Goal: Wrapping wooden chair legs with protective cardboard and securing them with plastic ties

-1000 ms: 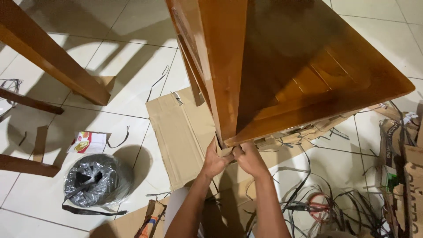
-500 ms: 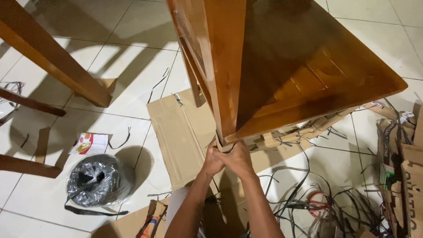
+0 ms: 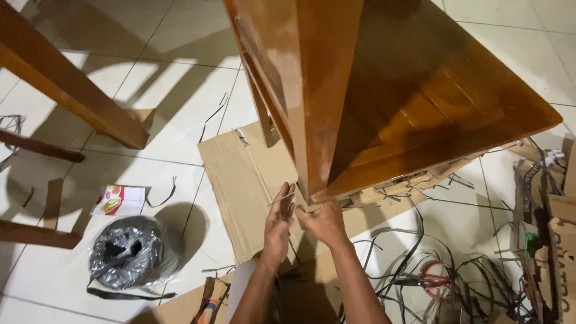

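1. Cardboard corner piece (image 3: 307,204) sits at the bottom corner of the wooden furniture (image 3: 384,90), right where both your hands meet, above the flat cardboard sheet (image 3: 240,180) on the tiled floor (image 3: 168,90).
2. Your left hand (image 3: 279,225): fingers now straight & spread apart, palm turned flat beside the corner, w/ a thin strip (image 3: 282,197) across the fingertips. 0.5 s ago it was curled tight against the corner w/ the right hand over it, so it has let go & opened.
3. Your right hand (image 3: 324,223): fingers curled together under the corner, touching the cardboard piece; can't tell if they actually pinch it. It has slid off the left hand; the two are now just beside each other, not overlapping.
4. Furniture has shifted slightly in view vs. before; its corner is in about the same spot.
5. Around you, unchanged: roll in grey plastic wrap (image 3: 133,252) at left, small red-and-white packet (image 3: 119,200) above it, tangle of black straps (image 3: 456,282) at right, w/ scissors (image 3: 429,279) lying in it, wooden leg (image 3: 72,90) at upper left.
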